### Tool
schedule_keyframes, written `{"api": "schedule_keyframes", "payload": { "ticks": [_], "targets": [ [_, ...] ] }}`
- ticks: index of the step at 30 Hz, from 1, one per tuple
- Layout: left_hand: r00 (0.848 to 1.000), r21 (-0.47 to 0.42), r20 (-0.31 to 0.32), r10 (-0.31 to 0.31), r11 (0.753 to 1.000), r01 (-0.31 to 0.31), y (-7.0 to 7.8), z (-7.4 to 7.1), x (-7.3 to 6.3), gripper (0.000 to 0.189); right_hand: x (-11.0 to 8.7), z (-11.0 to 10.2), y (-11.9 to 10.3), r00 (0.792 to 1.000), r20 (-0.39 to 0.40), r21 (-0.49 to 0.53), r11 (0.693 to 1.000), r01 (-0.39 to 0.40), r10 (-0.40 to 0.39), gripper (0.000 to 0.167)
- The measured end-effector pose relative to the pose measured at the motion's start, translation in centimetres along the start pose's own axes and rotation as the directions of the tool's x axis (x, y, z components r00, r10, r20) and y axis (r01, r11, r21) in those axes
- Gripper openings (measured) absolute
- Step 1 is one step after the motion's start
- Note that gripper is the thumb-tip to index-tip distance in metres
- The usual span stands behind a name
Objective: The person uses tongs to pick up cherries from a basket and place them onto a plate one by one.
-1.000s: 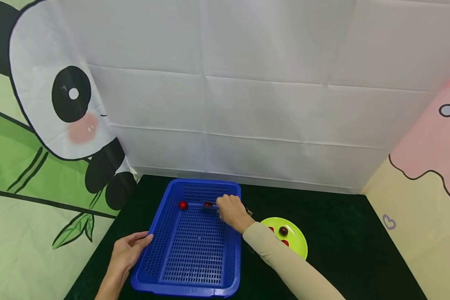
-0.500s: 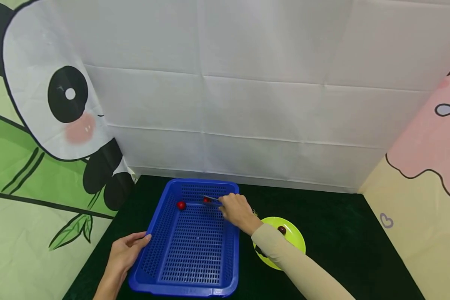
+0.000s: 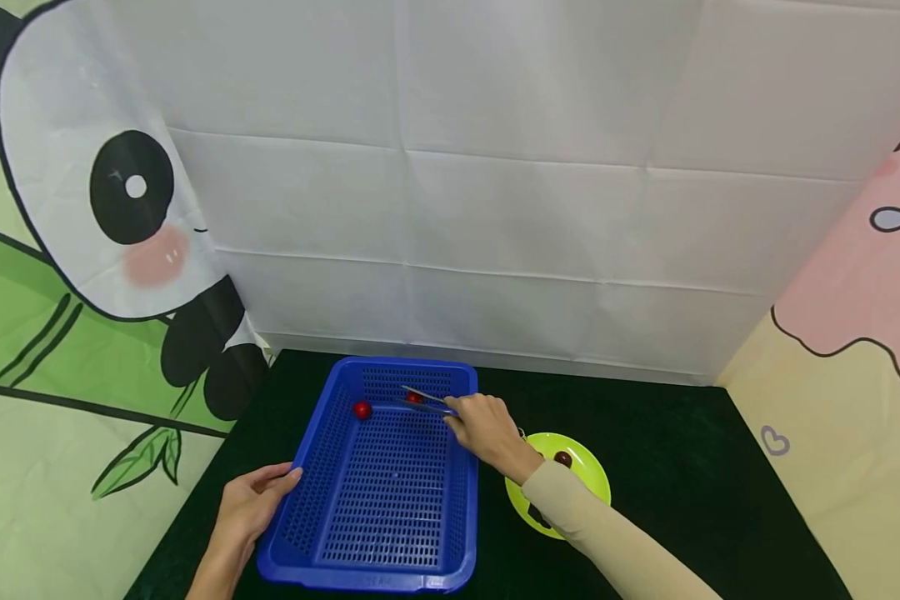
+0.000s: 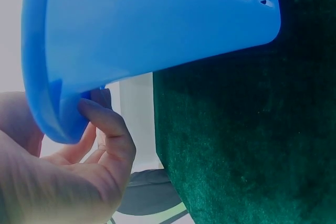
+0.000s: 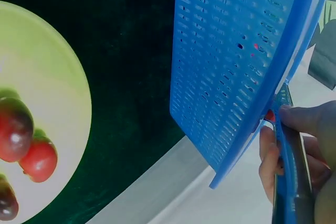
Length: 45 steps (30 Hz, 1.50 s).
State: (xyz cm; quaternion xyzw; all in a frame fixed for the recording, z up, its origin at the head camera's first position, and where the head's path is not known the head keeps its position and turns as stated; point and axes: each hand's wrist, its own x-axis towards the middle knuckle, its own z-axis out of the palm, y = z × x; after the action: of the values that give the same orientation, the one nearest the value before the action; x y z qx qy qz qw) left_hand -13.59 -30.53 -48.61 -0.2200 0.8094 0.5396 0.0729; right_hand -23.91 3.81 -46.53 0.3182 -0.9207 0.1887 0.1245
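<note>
A blue perforated basket (image 3: 367,581) stands on a dark green cloth. My left hand (image 3: 249,504) pinches its left rim between thumb and fingers; the left wrist view shows the thumb and fingers around the rim (image 4: 37,66). Over the basket's right side, my right hand (image 3: 487,432) holds metal tongs (image 3: 423,393), also seen in the right wrist view as a long tool (image 5: 295,177). A red cherry tomato (image 3: 415,397) lies between the tongs' arms near the back; whether they squeeze it, I cannot tell. Another cherry tomato (image 3: 362,410) rests in the basket's back left.
A yellow-green plate (image 3: 598,477) sits right of the basket, partly under the right sleeve. On it are red and dark cherry tomatoes (image 5: 39,159). A white cloth wall (image 3: 495,208) rises behind the table, with printed cloths on both sides.
My right hand has shifted slightly right, and the tongs with the cherry tomato between them sit a bit farther back. The sleeve covers a different part of the plate. The left hand stays on the rim.
</note>
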Motion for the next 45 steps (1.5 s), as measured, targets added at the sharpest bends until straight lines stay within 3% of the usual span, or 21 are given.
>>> {"api": "schedule_keyframes", "payload": {
  "ticks": [7,25,34,45],
  "targets": [
    [1.000,-0.006,0.002,-0.005,1.000,0.005,-0.1,0.0,0.0,0.065,-1.2,-0.2,0.2,0.999,-0.047,0.088,0.996,0.009,-0.005,0.026],
    [1.000,-0.008,-0.007,-0.006,1.000,0.006,-0.3,-0.1,-0.1,0.068,-4.4,-1.5,1.4,0.985,-0.167,0.202,0.979,-0.003,0.037,0.032],
    [1.000,-0.008,-0.006,-0.013,1.000,0.012,-0.4,0.0,0.0,0.070,-6.1,-2.6,1.9,0.969,-0.235,0.279,0.960,-0.011,0.080,0.035],
    [1.000,-0.001,0.005,-0.012,1.000,0.012,-0.4,0.1,0.1,0.069,-8.0,-3.8,3.1,0.940,-0.331,0.271,0.962,0.008,0.085,0.033]
  ]
}}
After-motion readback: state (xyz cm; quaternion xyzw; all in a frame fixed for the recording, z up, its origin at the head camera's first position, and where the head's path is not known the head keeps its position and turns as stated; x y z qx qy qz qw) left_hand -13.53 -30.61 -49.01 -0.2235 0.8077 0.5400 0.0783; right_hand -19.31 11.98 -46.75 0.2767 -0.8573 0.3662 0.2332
